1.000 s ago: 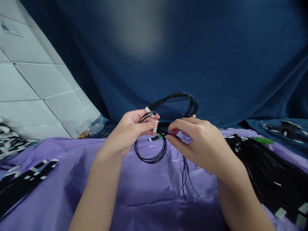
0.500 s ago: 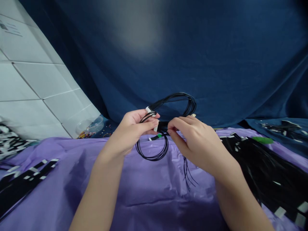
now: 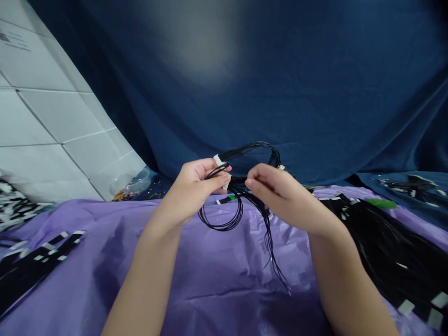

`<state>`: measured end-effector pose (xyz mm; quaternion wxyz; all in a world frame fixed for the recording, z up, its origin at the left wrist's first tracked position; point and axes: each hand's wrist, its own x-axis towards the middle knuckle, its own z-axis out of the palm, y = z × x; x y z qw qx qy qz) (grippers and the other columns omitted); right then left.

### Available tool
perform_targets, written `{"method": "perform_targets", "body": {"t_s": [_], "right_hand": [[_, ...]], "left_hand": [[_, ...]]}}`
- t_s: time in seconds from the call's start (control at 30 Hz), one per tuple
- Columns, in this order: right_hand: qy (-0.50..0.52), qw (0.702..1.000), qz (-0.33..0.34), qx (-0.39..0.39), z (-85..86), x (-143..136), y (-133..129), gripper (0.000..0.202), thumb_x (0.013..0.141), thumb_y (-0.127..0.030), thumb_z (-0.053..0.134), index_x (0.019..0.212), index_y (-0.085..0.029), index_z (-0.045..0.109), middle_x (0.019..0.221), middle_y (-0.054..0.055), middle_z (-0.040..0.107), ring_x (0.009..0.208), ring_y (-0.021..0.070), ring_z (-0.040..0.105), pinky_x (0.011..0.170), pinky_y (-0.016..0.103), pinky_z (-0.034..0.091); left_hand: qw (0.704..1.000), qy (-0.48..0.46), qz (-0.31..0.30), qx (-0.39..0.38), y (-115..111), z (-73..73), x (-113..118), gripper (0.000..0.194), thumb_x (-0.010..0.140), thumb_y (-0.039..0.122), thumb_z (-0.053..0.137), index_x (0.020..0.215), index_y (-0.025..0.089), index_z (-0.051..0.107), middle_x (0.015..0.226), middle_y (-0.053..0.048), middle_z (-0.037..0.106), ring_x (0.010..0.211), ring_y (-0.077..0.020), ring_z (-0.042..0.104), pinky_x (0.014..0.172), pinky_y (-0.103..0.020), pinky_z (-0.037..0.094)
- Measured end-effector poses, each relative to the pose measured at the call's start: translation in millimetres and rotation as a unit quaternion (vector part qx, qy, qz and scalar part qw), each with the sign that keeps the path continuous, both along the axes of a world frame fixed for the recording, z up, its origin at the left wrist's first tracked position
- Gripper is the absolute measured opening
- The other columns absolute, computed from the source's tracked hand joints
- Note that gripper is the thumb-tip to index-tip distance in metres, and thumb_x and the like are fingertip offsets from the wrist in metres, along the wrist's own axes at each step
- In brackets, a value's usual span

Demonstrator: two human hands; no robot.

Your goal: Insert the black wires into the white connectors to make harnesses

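1. Head view, centre: a left hand and a right hand are raised over a purple cover, with a bundle of thin black wires between them.
2. The left hand is clamped on the bundle's two white connectors, an upper connector and a lower connector, its thumb pressing near the lower one.
3. The right hand's fingers are curled, thumb and forefinger drawn together beside the wires; whether a wire is pinched there, I cannot tell.
4. The wires arch above the hands and form a round loop below the left hand. Loose ends dangle below the right hand.
5. Lower left of the frame: black strips with white pieces. At the left edge sits a blurred black-and-white heap.
6. Left of centre: a clear container near small coloured bits.
7. Right side: a large black pile and a flat green piece.
8. Behind: a dark blue cloth; upper left, a pale panelled surface.
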<state>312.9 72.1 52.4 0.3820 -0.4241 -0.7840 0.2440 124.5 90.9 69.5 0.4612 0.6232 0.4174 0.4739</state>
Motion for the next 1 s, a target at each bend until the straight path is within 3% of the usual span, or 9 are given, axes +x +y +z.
{"method": "perform_targets", "body": {"t_s": [0.13,0.23,0.37,0.47,0.53,0.63,0.73,0.93,1.0], "right_hand": [[0.21,0.956,0.129,-0.157,4.8,15,11,0.015,0.092,-0.036,0.051,0.093,-0.022,0.046,0.057,-0.008,0.03,0.048,0.0081,0.031,0.044,0.02,0.034],[0.267,0.935,0.149,-0.181,10.0,29,13,0.01,0.092,-0.032,0.045,0.091,-0.023,0.046,0.057,-0.009,0.018,0.044,0.0085,0.022,0.038,0.02,0.028],[0.194,0.978,0.057,-0.044,14.9,51,13,0.032,0.097,-0.028,0.02,0.089,-0.023,0.051,0.058,-0.006,0.019,0.043,0.0096,0.018,0.038,0.022,0.022],[0.082,0.99,-0.052,0.1,15.8,62,12,0.052,0.097,-0.023,0.005,0.101,-0.024,0.057,0.065,-0.002,0.043,0.045,0.0094,0.027,0.042,0.024,0.025],[0.072,0.983,-0.091,0.144,14.5,66,10,0.057,0.096,-0.02,0.003,0.115,-0.027,0.056,0.081,0.002,0.057,0.048,0.0096,0.036,0.046,0.026,0.029],[0.162,0.967,-0.071,0.182,9.7,71,7,0.054,0.097,-0.026,0.007,0.135,-0.038,0.043,0.103,0.004,0.062,0.059,0.0128,0.05,0.051,0.029,0.033],[0.218,0.949,-0.034,0.223,5.1,76,4,0.044,0.097,-0.035,0.022,0.136,-0.048,0.039,0.108,0.003,0.061,0.068,0.0169,0.057,0.054,0.031,0.037],[0.282,0.939,-0.08,0.179,13.7,67,-2,0.044,0.099,-0.047,0.017,0.119,-0.038,0.055,0.088,0.005,0.056,0.059,0.0141,0.05,0.054,0.031,0.041],[0.339,0.923,-0.048,0.178,19.0,59,-4,0.036,0.099,-0.046,0.027,0.104,-0.036,0.061,0.089,0.004,0.054,0.064,0.0135,0.052,0.06,0.031,0.045]], "left_hand": [[1.0,-0.003,-0.011,-0.005,1,-0.3,-1,0.022,0.073,0.024,0.073,0.092,0.014,0.068,0.077,0.001,0.061,0.066,-0.0082,0.058,0.065,-0.021,0.051],[1.0,-0.005,-0.013,0.005,2,-1.6,-3,0.022,0.073,0.025,0.073,0.091,0.014,0.068,0.074,0.001,0.061,0.066,-0.009,0.058,0.066,-0.023,0.052],[1.0,-0.012,0.002,0.015,4,-1.7,-8,0.023,0.072,0.024,0.073,0.093,0.014,0.068,0.075,0.001,0.06,0.068,-0.0091,0.058,0.069,-0.024,0.053],[1.0,-0.024,-0.002,0.002,3,0.4,-10,0.024,0.072,0.024,0.074,0.092,0.014,0.067,0.073,0.003,0.057,0.066,-0.0082,0.057,0.07,-0.024,0.054],[1.0,-0.024,-0.009,-0.005,1,2.0,-11,0.023,0.072,0.024,0.074,0.092,0.014,0.067,0.073,0.003,0.057,0.065,-0.0075,0.056,0.07,-0.024,0.055],[1.0,-0.019,-0.004,0.0,1,2.9,-12,0.023,0.072,0.023,0.074,0.092,0.014,0.068,0.077,0.002,0.059,0.069,-0.0078,0.057,0.069,-0.022,0.054],[1.0,-0.015,0.006,0.007,3,2.1,-13,0.024,0.072,0.023,0.074,0.093,0.014,0.068,0.082,0.0,0.06,0.072,-0.0083,0.057,0.069,-0.021,0.054],[1.0,-0.005,0.002,0.014,4,-0.4,-12,0.024,0.072,0.025,0.073,0.094,0.014,0.069,0.088,-0.002,0.063,0.075,-0.0095,0.058,0.07,-0.023,0.054],[1.0,-0.006,0.005,0.013,4,-0.8,-10,0.025,0.072,0.024,0.073,0.094,0.014,0.068,0.087,-0.001,0.063,0.075,-0.0096,0.058,0.07,-0.023,0.054]]}}
